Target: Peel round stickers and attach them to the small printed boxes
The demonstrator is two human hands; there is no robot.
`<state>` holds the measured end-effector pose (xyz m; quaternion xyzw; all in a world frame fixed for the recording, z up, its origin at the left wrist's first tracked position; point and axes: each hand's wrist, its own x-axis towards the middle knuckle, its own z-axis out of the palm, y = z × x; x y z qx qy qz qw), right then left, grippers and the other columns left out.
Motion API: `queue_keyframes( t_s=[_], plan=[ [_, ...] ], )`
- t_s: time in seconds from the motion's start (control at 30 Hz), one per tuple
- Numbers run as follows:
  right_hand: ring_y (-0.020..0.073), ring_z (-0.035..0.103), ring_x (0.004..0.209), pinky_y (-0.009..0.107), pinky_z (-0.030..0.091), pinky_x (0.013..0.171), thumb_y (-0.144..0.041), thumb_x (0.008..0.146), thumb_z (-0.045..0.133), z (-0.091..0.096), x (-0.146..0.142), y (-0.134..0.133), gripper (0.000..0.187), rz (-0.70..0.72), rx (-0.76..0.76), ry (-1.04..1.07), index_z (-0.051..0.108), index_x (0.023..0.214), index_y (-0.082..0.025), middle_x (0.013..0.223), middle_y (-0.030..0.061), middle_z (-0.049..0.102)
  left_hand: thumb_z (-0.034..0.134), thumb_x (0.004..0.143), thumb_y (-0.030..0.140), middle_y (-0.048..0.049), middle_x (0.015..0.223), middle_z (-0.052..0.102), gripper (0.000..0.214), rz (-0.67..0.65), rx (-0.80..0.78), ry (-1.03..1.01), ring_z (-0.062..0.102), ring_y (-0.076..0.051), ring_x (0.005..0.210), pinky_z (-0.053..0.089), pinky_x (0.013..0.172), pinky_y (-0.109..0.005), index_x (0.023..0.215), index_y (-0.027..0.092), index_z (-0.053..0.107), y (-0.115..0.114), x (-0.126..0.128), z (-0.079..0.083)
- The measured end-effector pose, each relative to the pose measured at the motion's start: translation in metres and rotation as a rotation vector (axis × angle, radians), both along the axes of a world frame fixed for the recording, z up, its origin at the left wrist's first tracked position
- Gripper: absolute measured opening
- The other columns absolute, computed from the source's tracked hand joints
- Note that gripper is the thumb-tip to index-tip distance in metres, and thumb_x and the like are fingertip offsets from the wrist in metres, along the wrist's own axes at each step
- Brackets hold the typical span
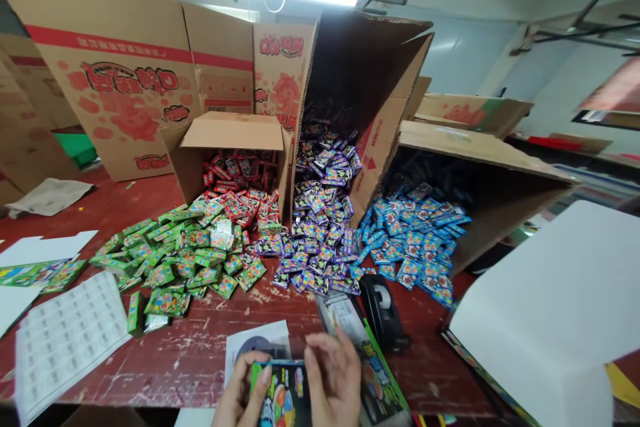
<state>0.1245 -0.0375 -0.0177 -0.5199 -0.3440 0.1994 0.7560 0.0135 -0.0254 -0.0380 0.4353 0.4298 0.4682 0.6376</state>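
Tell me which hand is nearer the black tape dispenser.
Right. The right hand sits just below-left of the tape dispenser; the left hand is farther left, gripping the colourful pack.

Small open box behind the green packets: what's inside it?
The small open box holds red packets, which spill out toward the green packets. Its top flap and shadow hide the back, so the depth of the pile cannot be seen.
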Motion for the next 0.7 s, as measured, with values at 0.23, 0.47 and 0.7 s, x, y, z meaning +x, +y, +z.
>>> queue_keyframes(
  t_s=[0.23,0.47,0.7],
  plan=[
    [0.0187,0.056,0.088,0.033,0.044,0.082,-0.031,0.083,0.056,-0.011,-0.003,-0.018,0.057,0.244,-0.153,0.156,0.026,0.125,-0.008,0.091,0.0116,0.056,0.06,0.079,0.041,-0.0075,0.103,0.054,0.04,0.049,0.067,-0.009,0.052,-0.015,0.096,0.038,0.089,-0.029,0.099,0.013,0.04,0.005,0.007,-0.004],
    [0.0154,0.056,0.079,0.031,0.043,0.078,-0.032,0.079,0.059,0.006,0.01,-0.024,0.066,0.312,-0.125,0.126,0.023,0.13,-0.012,0.086,0.0069,0.055,0.071,0.055,0.055,-0.0086,0.074,0.058,0.061,0.214,-0.015,-0.017,0.057,-0.02,0.077,0.045,0.068,-0.026,0.093,0.01,0.055,0.005,0.009,0.026],
    [0.0124,0.055,0.079,0.023,0.043,0.068,-0.031,0.083,0.058,0.013,0.043,-0.019,0.065,0.701,-0.282,0.041,0.019,0.132,-0.013,0.089,0.0095,0.056,0.067,0.062,0.056,-0.0099,0.072,0.059,0.053,0.081,-0.07,-0.013,0.056,-0.017,0.071,0.045,0.064,-0.023,0.082,0.008,0.06,-0.003,0.012,0.043]
  ],
)
